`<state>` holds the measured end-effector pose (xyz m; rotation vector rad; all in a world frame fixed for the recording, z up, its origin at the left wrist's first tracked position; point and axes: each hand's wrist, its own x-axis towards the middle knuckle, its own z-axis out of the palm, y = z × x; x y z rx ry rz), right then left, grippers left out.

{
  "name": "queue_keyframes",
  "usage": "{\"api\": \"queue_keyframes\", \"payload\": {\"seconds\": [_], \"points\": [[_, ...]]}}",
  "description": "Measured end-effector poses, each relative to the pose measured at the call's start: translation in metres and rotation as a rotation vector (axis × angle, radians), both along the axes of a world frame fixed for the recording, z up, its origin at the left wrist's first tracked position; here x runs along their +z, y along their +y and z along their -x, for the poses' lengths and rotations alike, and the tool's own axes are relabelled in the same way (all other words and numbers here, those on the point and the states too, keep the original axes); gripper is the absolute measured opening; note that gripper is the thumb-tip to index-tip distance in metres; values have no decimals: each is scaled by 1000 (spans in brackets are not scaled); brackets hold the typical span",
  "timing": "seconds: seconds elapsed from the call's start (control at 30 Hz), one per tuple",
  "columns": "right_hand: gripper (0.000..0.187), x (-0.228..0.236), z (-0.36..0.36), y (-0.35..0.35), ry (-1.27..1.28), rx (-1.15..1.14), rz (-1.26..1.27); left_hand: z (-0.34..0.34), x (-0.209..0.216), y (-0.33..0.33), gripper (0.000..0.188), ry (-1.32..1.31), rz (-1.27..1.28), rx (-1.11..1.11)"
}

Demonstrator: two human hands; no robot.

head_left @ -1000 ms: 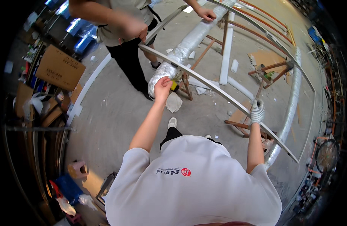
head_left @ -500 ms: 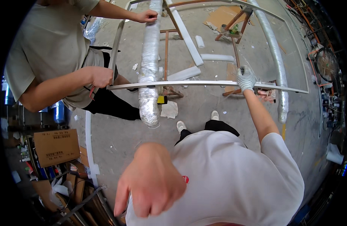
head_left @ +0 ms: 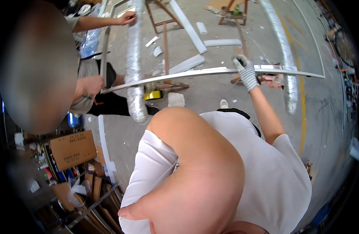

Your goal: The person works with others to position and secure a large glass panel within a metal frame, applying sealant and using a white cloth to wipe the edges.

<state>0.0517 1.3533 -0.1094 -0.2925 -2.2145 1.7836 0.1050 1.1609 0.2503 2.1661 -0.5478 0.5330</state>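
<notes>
A large light metal frame [head_left: 195, 72] rests on two long supports wrapped in clear film, the left support [head_left: 133, 58] and the right support [head_left: 282, 43]. My right hand [head_left: 246, 73], in a grey-and-white striped glove, has its fingers curled over the frame's near rail. My bare left hand [head_left: 167, 212] is close to the camera at the bottom, the arm folded up in front of my white shirt. A thumb shows beside the sleeve, but the other fingers are hidden or cut off. Nothing held shows there.
A co-worker at the left has one hand [head_left: 94, 84] at the frame's near left corner and another [head_left: 127, 18] by the left support. Wooden trestles [head_left: 165, 50] and white foam strips [head_left: 189, 29] lie beyond. A yellow tape roll [head_left: 153, 95] and cardboard box [head_left: 73, 150] are lower left.
My left hand has drawn in closer, its bent arm now filling the lower middle. The view has shifted, with the co-worker's head entering at left. My right hand stays on the rail.
</notes>
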Motion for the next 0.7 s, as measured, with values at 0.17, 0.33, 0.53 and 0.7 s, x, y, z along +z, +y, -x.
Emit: {"api": "queue_keyframes", "payload": {"seconds": [0.17,0.33,0.53,0.7], "points": [[15,28,-85,99,106,-291,-7,3,3,79,37,95,-34,-137],[17,-22,-156,231,51,-860,194,27,-67,129,39,0,335,303],[36,-53,-155,328,69,-1023,-79,61,-178,120,22,104,1231,1096],[38,-69,-131,356,167,-979,26,55,-258,63,14,157,1435,2049]]}}
